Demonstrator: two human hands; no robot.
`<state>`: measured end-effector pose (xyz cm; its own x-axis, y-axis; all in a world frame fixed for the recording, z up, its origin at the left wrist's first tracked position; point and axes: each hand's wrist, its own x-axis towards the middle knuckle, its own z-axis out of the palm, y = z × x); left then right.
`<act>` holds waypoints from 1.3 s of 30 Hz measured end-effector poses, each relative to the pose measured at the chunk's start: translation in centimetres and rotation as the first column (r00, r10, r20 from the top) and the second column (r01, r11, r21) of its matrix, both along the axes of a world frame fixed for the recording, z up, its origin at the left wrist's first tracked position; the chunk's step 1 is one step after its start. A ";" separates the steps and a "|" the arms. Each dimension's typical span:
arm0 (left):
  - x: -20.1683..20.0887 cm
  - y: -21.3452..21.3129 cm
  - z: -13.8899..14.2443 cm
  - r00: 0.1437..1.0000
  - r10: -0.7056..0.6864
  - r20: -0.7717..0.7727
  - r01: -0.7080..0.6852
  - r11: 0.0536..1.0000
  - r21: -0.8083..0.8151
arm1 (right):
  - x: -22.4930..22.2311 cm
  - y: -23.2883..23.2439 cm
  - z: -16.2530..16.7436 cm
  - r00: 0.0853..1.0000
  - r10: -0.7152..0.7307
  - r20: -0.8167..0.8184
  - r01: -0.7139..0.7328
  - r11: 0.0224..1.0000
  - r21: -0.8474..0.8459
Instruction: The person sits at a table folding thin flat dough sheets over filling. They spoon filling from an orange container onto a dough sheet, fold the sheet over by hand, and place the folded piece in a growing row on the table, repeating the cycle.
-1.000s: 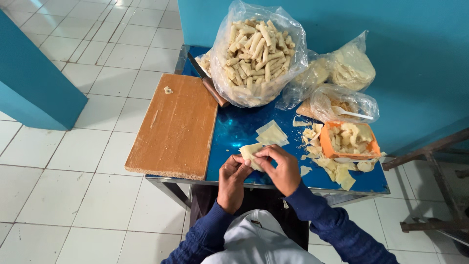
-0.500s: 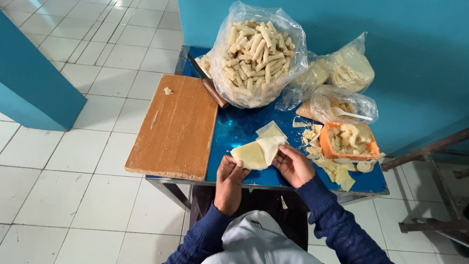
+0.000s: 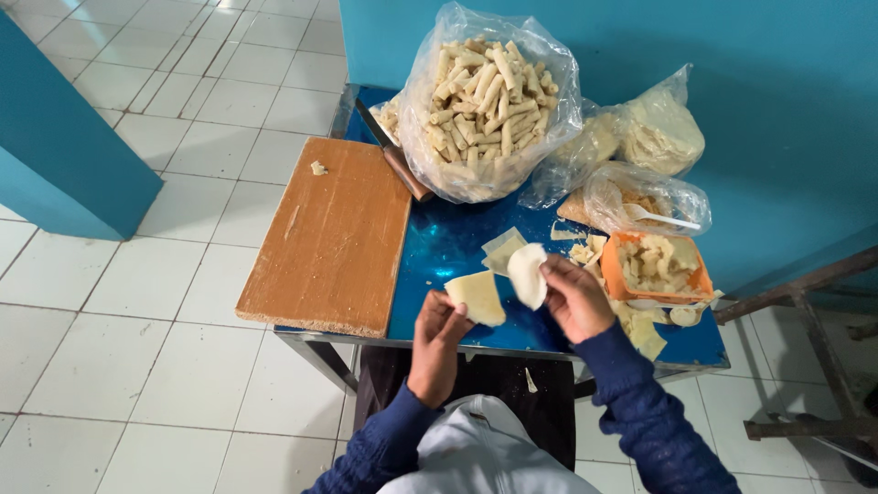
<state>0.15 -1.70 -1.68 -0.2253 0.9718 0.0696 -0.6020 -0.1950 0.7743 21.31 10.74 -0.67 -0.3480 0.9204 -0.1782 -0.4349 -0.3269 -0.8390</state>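
Note:
My left hand (image 3: 437, 337) holds a pale square wrapper sheet (image 3: 476, 297) by its near corner, just above the blue table (image 3: 448, 247). My right hand (image 3: 574, 297) pinches a second thin sheet (image 3: 527, 274) that curls upward, peeled apart from the first. Another flat sheet (image 3: 502, 250) lies on the table just beyond them. An orange tub of filling (image 3: 656, 266) stands to the right of my right hand.
A wooden board (image 3: 334, 233) covers the table's left side. A big clear bag of rolled sticks (image 3: 485, 101) stands at the back, with a knife (image 3: 395, 154) beside it, smaller bags (image 3: 640, 137) and a white spoon (image 3: 660, 217). Dough scraps (image 3: 645, 331) lie right.
My hands were together on a folded stack. They have moved apart, and the stack is now split into two sheets, one in each hand.

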 end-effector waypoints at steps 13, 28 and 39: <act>1.7 0.1 1.0 0.975 0.056 -0.214 -0.031 0.993 0.117 | -2.2 -4.9 -0.2 0.992 0.070 0.103 -0.082 0.991 0.109; 1.3 -0.2 2.1 0.980 -0.022 -0.198 0.036 0.997 0.068 | -3.2 -6.6 2.6 0.907 0.044 0.419 -0.213 0.906 0.366; 1.2 -0.2 0.8 0.971 -0.013 -0.237 0.033 0.996 0.083 | -3.8 -7.7 3.5 0.845 -0.074 0.529 -0.212 0.863 0.459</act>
<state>1.33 -1.91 -0.83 -0.1701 0.9646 0.2016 -0.4093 -0.2553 0.8760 17.46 3.09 2.83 -0.4015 0.9091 0.1114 0.1130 0.1699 -0.9790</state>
